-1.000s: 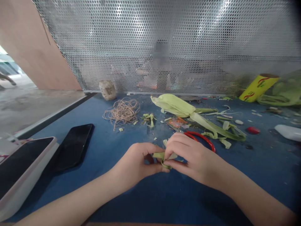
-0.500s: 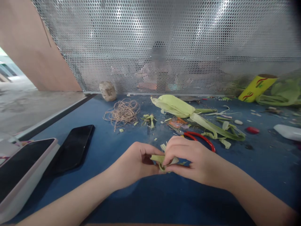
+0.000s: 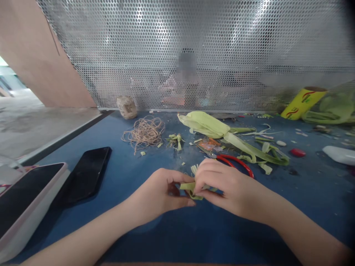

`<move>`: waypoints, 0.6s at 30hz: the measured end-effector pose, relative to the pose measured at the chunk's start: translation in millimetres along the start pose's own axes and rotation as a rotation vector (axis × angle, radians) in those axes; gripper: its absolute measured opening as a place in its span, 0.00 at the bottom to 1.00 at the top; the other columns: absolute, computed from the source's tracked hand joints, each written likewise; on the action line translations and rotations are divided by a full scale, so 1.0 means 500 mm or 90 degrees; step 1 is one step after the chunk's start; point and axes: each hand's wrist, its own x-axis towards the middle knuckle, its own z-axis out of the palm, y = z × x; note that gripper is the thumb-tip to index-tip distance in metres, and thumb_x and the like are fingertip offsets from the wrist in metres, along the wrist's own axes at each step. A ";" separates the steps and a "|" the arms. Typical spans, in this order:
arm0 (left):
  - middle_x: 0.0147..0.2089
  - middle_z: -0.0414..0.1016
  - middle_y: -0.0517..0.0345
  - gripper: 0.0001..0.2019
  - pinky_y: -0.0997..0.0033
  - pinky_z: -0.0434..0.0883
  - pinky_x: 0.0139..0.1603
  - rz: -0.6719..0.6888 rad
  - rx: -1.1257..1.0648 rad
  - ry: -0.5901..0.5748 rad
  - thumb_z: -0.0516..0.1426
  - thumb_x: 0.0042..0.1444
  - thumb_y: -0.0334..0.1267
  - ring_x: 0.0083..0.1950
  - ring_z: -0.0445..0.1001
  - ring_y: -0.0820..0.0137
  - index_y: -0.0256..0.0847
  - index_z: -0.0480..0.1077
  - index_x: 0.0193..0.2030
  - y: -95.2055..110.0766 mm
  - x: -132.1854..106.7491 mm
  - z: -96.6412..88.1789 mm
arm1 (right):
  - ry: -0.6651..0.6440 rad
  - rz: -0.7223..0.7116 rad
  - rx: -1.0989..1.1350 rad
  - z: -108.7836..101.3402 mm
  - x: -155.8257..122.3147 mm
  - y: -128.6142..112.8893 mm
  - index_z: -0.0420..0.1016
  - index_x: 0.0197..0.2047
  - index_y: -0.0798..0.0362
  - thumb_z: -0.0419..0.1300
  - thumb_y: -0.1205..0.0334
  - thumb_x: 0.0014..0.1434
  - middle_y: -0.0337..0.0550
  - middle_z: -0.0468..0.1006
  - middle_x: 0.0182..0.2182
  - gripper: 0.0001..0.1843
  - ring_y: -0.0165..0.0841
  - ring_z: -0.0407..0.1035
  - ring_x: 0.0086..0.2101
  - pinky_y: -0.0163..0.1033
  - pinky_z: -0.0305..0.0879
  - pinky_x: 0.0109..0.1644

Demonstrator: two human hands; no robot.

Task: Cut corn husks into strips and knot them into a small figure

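Both hands meet low over the blue table (image 3: 138,236) and work a small folded piece of green leaf strip (image 3: 191,186). My left hand (image 3: 162,194) pinches its left end between thumb and fingers. My right hand (image 3: 222,184) is closed over its right part, fingers curled. Frayed leaf tips stick up between the hands. Red-handled scissors (image 3: 238,162) lie just behind my right hand. A larger pale green leaf bundle (image 3: 205,123) with long strips lies farther back.
A coil of brown twine (image 3: 145,131) and a twine ball (image 3: 127,106) sit at back left. A black phone (image 3: 84,175) and a white-edged tablet (image 3: 24,199) lie left. A yellow roll (image 3: 303,103), red cap (image 3: 298,152) and perforated metal screen (image 3: 194,55) stand behind; a person sits beyond it.
My hands stay in the same spot; the fingers shift slightly on the leaf piece, turning and folding it. Nothing else on the table has moved.
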 end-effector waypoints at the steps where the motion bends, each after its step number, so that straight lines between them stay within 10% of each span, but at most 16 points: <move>1: 0.33 0.76 0.57 0.11 0.72 0.69 0.36 0.005 0.018 0.015 0.62 0.45 0.35 0.35 0.72 0.68 0.35 0.75 0.37 0.001 0.000 0.001 | 0.000 -0.004 -0.005 0.001 0.000 0.000 0.66 0.31 0.54 0.52 0.71 0.60 0.42 0.70 0.32 0.06 0.30 0.61 0.36 0.35 0.60 0.42; 11: 0.34 0.75 0.57 0.07 0.73 0.69 0.36 0.053 0.110 0.022 0.58 0.48 0.35 0.35 0.72 0.69 0.36 0.74 0.34 0.013 0.000 0.002 | 0.019 0.040 0.029 0.004 -0.007 -0.001 0.69 0.30 0.53 0.55 0.72 0.57 0.44 0.63 0.45 0.06 0.27 0.65 0.38 0.33 0.62 0.45; 18: 0.31 0.75 0.58 0.08 0.75 0.67 0.31 -0.007 -0.038 0.040 0.61 0.44 0.35 0.29 0.70 0.72 0.36 0.75 0.33 0.014 -0.004 0.002 | 0.066 0.133 0.092 -0.014 0.000 0.004 0.62 0.53 0.49 0.57 0.60 0.57 0.46 0.66 0.49 0.20 0.33 0.64 0.43 0.39 0.63 0.48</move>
